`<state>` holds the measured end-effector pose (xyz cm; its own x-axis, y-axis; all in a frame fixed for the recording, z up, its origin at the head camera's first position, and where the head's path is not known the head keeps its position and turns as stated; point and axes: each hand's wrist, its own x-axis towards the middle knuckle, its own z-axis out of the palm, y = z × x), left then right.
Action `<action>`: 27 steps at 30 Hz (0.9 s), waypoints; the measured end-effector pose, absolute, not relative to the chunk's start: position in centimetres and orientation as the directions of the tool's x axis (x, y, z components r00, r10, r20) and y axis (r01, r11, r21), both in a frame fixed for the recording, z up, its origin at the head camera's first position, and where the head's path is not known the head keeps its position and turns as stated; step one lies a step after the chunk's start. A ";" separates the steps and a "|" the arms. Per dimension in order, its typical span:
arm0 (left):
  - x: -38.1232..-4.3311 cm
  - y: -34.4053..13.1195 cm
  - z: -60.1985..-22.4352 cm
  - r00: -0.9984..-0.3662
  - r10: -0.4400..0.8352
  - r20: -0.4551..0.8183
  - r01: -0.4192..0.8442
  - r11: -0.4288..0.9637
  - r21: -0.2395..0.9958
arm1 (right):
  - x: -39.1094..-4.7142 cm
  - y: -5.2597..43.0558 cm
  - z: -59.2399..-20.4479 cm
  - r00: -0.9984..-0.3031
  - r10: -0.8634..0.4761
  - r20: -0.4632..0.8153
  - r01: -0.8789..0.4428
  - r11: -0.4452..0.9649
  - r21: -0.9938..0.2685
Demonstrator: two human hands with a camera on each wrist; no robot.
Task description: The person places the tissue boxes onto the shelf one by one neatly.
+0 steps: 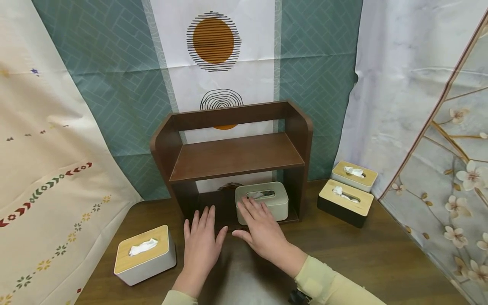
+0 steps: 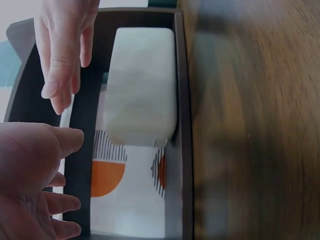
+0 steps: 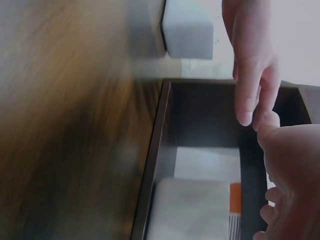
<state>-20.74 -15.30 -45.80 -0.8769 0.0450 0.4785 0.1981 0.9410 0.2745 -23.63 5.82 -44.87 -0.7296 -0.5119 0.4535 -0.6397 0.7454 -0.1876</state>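
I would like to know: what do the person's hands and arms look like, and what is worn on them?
The left hand and right hand are bare, without visible rings. Pale yellow sleeves reach the wrists. A small black object shows beneath the right cuff; what it is stays unclear.

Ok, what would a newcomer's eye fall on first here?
The brown shelf in the middle, with a grey tissue box in its lower right. Then the left hand and right hand, side by side in front. Flanking the shelf, all wood-topped: a pale box at left, a black box and a white box at right.
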 end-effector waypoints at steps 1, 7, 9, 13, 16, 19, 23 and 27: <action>-20.5 -15.6 -45.7 -0.872 0.041 0.487 0.196 0.942 0.271 | -23.5 5.5 -44.9 -0.722 -0.524 0.451 -0.649 0.739 -0.181; -19.0 -17.5 -45.0 -0.876 0.021 0.481 0.167 0.950 0.263 | -22.9 3.6 -44.9 -0.705 -0.576 0.413 -0.681 0.712 -0.169; -18.6 -18.2 -44.8 -0.888 0.009 0.460 0.146 0.954 0.262 | -22.7 3.0 -44.9 -0.703 -0.589 0.399 -0.687 0.708 -0.164; -17.7 -19.8 -44.1 -0.909 -0.021 0.416 0.101 0.958 0.270 | -22.4 1.7 -44.9 -0.695 -0.618 0.368 -0.701 0.696 -0.155; -17.2 -21.1 -43.8 -0.924 -0.047 0.379 0.068 0.957 0.283 | -22.2 0.9 -45.0 -0.688 -0.633 0.355 -0.713 0.680 -0.168; -16.5 -22.5 -44.0 -0.926 -0.068 0.372 0.042 0.960 0.277 | -21.8 0.3 -45.3 -0.683 -0.645 0.344 -0.722 0.668 -0.181; -15.8 -24.4 -44.6 -0.904 -0.077 0.422 0.040 0.964 0.262 | -21.5 -0.3 -45.8 -0.675 -0.653 0.345 -0.728 0.665 -0.165; -15.3 -26.0 -45.1 -0.887 -0.096 0.452 0.035 0.962 0.272 | -21.5 -0.8 -46.0 -0.652 -0.673 0.350 -0.747 0.650 -0.140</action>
